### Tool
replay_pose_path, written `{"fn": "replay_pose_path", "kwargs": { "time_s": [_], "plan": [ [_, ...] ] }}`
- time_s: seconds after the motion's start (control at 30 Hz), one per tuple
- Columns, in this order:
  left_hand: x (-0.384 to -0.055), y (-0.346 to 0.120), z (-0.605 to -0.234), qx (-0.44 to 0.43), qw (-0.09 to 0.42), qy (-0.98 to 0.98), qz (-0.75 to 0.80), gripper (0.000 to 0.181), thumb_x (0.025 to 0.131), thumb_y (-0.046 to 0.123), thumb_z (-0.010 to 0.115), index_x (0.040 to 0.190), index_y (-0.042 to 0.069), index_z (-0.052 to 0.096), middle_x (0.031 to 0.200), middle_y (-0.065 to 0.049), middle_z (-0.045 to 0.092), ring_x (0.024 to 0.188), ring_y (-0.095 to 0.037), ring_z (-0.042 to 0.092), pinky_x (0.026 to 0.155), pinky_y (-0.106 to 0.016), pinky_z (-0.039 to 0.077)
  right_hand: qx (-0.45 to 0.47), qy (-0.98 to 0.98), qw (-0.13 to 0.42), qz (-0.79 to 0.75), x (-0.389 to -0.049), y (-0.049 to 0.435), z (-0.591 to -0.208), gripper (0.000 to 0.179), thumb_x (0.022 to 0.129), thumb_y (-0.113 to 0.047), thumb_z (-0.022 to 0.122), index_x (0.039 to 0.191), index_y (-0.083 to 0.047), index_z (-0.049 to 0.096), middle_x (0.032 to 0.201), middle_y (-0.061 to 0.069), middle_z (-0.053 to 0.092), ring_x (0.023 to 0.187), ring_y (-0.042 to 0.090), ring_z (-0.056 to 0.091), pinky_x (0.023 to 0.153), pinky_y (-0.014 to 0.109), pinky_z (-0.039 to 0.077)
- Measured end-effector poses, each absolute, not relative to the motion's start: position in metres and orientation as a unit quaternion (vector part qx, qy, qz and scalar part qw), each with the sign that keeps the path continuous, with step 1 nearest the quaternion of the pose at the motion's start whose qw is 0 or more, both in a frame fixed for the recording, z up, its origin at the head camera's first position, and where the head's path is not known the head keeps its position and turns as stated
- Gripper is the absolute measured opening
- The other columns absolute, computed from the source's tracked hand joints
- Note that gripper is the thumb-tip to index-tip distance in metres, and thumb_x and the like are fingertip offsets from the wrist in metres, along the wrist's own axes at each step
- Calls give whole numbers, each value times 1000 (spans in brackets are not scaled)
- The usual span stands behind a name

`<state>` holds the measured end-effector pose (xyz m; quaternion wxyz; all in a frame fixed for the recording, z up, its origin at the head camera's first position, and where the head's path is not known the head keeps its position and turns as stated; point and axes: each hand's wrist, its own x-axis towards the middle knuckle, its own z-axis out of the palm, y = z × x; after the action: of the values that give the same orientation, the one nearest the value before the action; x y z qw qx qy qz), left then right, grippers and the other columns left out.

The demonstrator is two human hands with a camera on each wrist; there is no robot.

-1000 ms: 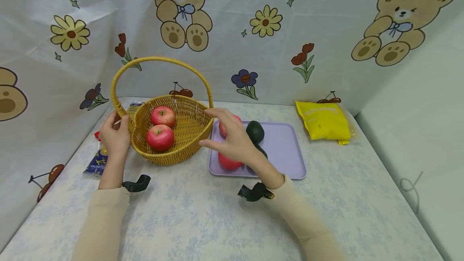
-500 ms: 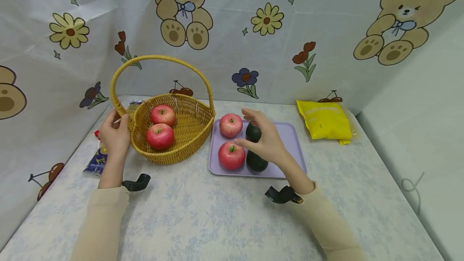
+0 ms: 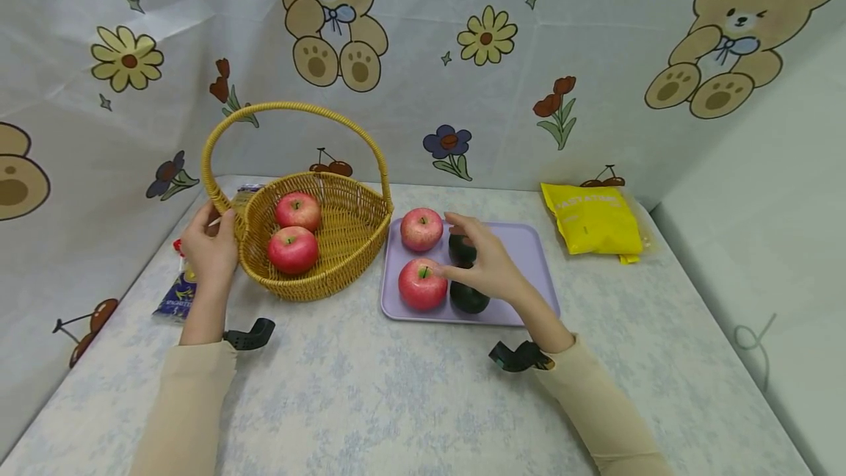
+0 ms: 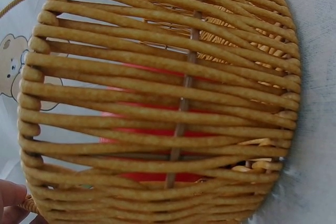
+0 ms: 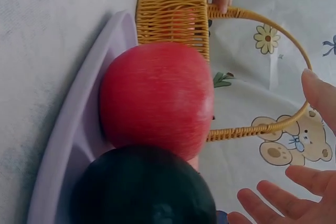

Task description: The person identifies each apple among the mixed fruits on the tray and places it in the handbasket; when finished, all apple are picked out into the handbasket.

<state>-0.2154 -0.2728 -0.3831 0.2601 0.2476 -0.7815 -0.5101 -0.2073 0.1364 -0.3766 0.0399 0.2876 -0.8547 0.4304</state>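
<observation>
A yellow wicker basket (image 3: 320, 287) stands on the left of the table with two red apples inside, a rear apple (image 3: 297, 210) and a front apple (image 3: 293, 250). My left hand (image 3: 210, 247) grips the left foot of its arched handle (image 3: 291, 106). To the right lies a lilac tray (image 3: 525, 270) bearing a far apple (image 3: 421, 229), a near apple (image 3: 423, 285) and two dark green avocado-like fruits (image 3: 469, 298). Over them hovers my right hand (image 3: 485, 261), empty, thumb and fingers spread apart. Its thumb overlaps the near apple in the head view.
A yellow packet (image 3: 595, 220) lies at the back right of the table. Left of the basket is a blue packet (image 3: 177, 295), partly hidden by my left arm. Behind the table hangs a bear-print cloth (image 3: 410, 50).
My right hand has moved right, from beside the basket's right rim to over the tray, then slightly lower. My left hand and the basket have stayed in place.
</observation>
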Motion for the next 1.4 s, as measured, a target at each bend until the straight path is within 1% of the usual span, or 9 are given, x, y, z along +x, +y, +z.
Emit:
{"fn": "replay_pose_path", "kwargs": {
  "time_s": [0.17, 0.33, 0.53, 0.67, 0.9, 1.0, 1.2, 1.3, 1.4],
  "plan": [
    [-216, -273, -383, 243, 268, -782, -508, 38, 99, 29, 55, 136, 22, 60, 132, -6, 64, 94, 1, 60, 88, -19, 51, 293, -859, 32, 419, -211, 135, -384, 84, 76, -23, 84, 146, -5, 40, 144, 19, 48, 125, 35, 51, 104, 53, 44],
    [-216, -273, -383, 241, 273, -782, -505, 38, 98, 28, 56, 135, 21, 61, 131, -6, 64, 91, 3, 59, 85, -17, 51, 291, -865, 18, 409, -211, 133, -389, 85, 76, -25, 84, 146, -4, 41, 143, 18, 49, 125, 34, 52, 105, 50, 44],
    [-215, -273, -383, 246, 266, -784, -505, 39, 99, 29, 55, 137, 22, 59, 133, -6, 63, 95, -1, 60, 88, -19, 51, 290, -876, 1, 384, -211, 130, -396, 85, 76, -30, 84, 145, -3, 44, 135, 18, 54, 120, 35, 54, 102, 49, 46],
    [-215, -273, -383, 249, 262, -783, -507, 39, 99, 30, 55, 137, 23, 59, 134, -5, 63, 98, -3, 61, 90, -21, 51, 297, -876, -2, 379, -210, 128, -400, 83, 74, -30, 85, 141, -1, 47, 129, 21, 56, 116, 37, 53, 99, 51, 46],
    [-216, -273, -385, 243, 271, -784, -503, 39, 99, 29, 55, 136, 21, 60, 133, -6, 63, 95, -1, 61, 86, -18, 50, 307, -881, -4, 361, -211, 125, -407, 85, 72, -34, 86, 139, 1, 48, 127, 21, 58, 117, 34, 54, 100, 50, 46],
    [-216, -273, -385, 243, 270, -783, -505, 39, 99, 30, 55, 137, 22, 59, 133, -6, 63, 94, 0, 60, 86, -19, 51, 306, -883, -5, 356, -211, 124, -408, 85, 72, -34, 86, 140, 2, 48, 127, 21, 58, 117, 34, 54, 100, 50, 45],
    [-216, -272, -386, 242, 271, -781, -508, 39, 99, 29, 55, 136, 22, 59, 133, -6, 63, 95, -1, 60, 87, -19, 51, 310, -884, -8, 350, -210, 123, -411, 85, 73, -35, 86, 140, 1, 48, 130, 20, 57, 118, 33, 55, 100, 50, 46],
    [-215, -273, -386, 241, 273, -781, -508, 39, 99, 28, 56, 136, 21, 60, 132, -7, 64, 94, 0, 60, 85, -18, 51, 313, -885, -9, 345, -209, 122, -411, 85, 72, -36, 86, 140, -1, 48, 128, 18, 59, 117, 31, 56, 99, 49, 47],
    [-215, -273, -385, 238, 275, -782, -507, 39, 99, 27, 56, 137, 20, 59, 132, -8, 64, 92, 2, 59, 84, -16, 50, 314, -889, -9, 333, -209, 121, -412, 85, 72, -38, 86, 140, -4, 49, 128, 14, 59, 115, 27, 57, 98, 47, 48]
  ]
}}
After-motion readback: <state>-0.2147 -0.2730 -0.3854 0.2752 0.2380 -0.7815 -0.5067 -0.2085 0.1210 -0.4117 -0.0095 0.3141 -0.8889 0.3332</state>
